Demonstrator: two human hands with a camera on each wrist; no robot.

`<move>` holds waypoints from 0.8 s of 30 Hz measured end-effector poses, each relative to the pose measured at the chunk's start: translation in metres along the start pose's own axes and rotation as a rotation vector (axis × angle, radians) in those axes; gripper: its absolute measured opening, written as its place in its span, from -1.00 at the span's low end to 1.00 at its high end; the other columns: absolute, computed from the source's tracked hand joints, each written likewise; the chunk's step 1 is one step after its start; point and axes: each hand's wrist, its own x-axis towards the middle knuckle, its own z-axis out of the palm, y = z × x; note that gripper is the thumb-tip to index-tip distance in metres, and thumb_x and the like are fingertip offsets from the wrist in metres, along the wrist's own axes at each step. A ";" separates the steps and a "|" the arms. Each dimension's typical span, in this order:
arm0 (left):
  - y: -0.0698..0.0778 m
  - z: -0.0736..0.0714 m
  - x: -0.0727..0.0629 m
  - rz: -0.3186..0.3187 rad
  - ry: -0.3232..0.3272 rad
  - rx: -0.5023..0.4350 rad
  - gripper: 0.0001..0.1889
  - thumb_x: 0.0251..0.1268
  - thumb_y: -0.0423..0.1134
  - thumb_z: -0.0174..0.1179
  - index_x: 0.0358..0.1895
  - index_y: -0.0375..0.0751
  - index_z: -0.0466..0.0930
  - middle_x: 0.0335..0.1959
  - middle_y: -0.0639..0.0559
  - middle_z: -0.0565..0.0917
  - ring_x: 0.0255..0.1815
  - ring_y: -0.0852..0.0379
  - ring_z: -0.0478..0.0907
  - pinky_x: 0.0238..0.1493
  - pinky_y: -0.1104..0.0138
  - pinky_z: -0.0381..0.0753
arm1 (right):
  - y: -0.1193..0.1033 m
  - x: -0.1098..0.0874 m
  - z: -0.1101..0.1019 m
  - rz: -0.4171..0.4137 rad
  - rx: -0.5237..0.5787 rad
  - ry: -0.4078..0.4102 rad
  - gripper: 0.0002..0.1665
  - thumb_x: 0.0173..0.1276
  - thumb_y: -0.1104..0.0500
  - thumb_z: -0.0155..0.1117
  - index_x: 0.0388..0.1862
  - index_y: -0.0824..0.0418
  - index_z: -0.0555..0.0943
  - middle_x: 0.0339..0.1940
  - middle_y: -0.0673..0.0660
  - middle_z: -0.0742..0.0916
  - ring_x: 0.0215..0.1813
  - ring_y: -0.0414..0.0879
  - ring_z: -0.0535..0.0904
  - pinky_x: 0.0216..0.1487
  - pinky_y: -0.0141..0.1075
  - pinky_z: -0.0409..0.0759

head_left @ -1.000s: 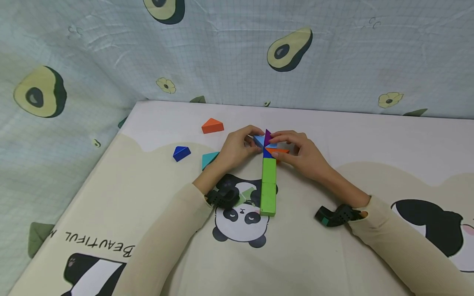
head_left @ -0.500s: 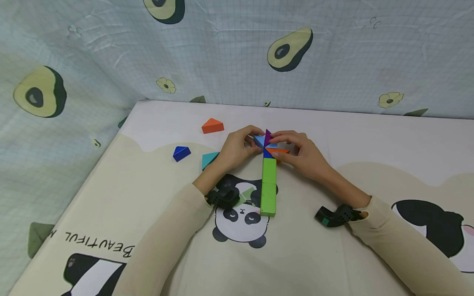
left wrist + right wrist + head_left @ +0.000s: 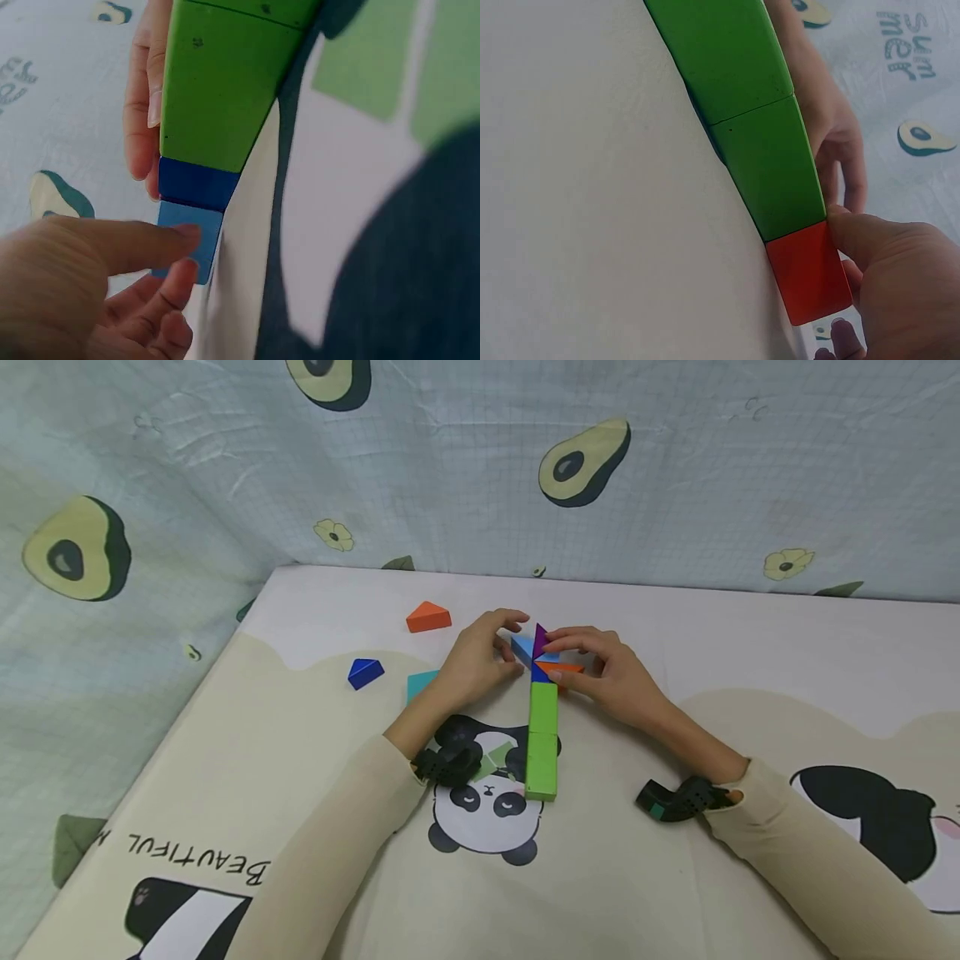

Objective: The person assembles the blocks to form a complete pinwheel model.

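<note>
Two green blocks lie end to end, and triangular blocks are arranged like a pinwheel at their far end. Purple, light blue, dark blue and orange pieces show there. My left hand is just left of the pinwheel, its fingers loosely curved and parted; in the left wrist view its thumb overlaps the light blue block. My right hand holds the right side, thumb at the orange block and fingertips by the purple piece.
Left of the hands lie a loose orange triangular block, a dark blue one and a teal one, partly hidden by the left wrist. A patterned cloth with a printed panda covers the table; an avocado-print curtain hangs behind.
My left fingers have spread and drawn slightly left, off the light blue block. The right hand stays at the pinwheel, and the blocks keep their arrangement.
</note>
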 end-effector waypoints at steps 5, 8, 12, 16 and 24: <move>0.010 -0.018 -0.003 -0.027 -0.014 0.026 -0.32 0.06 -0.58 0.19 0.33 -0.18 0.31 0.14 -0.12 0.41 -0.26 0.06 0.46 -0.30 0.35 0.50 | 0.000 0.001 0.001 0.003 -0.002 -0.004 -0.63 0.28 0.10 0.36 0.08 0.03 0.64 0.23 -0.04 0.55 0.09 -0.05 0.35 -0.19 -0.20 0.32; 0.012 -0.033 -0.006 -0.021 -0.025 0.040 -0.38 0.06 -0.56 0.13 0.28 -0.20 0.35 0.15 -0.11 0.39 -0.21 0.01 0.43 -0.33 0.32 0.46 | 0.000 0.001 0.001 0.019 -0.007 -0.005 -0.63 0.28 0.08 0.36 0.08 0.01 0.64 0.24 -0.04 0.54 0.08 -0.05 0.34 -0.18 -0.18 0.31; 0.014 -0.056 -0.012 0.015 -0.002 0.062 -0.49 0.15 -0.49 0.17 0.22 -0.24 0.41 0.13 -0.12 0.43 -0.20 -0.05 0.43 -0.27 0.27 0.43 | 0.000 0.000 0.002 0.035 -0.013 -0.004 -0.64 0.29 0.06 0.35 0.08 -0.02 0.64 0.25 -0.05 0.53 0.08 -0.05 0.34 -0.18 -0.18 0.30; 0.013 -0.080 -0.016 0.020 0.042 0.113 -0.55 0.22 -0.39 0.24 0.19 -0.28 0.43 0.06 -0.13 0.50 -0.24 -0.02 0.43 -0.25 0.25 0.41 | 0.000 0.000 0.002 0.028 -0.017 -0.007 -0.64 0.30 0.06 0.34 0.09 -0.02 0.64 0.26 -0.04 0.52 0.09 -0.05 0.34 -0.20 -0.21 0.30; -0.012 -0.111 -0.011 -0.039 0.069 0.257 -0.60 0.23 -0.40 0.23 0.16 -0.30 0.49 0.08 -0.20 0.47 -0.23 -0.07 0.41 -0.25 0.20 0.41 | 0.002 -0.001 0.002 0.015 -0.011 -0.008 -0.65 0.30 0.08 0.34 0.08 -0.01 0.64 0.27 -0.04 0.51 0.10 -0.05 0.34 -0.21 -0.24 0.31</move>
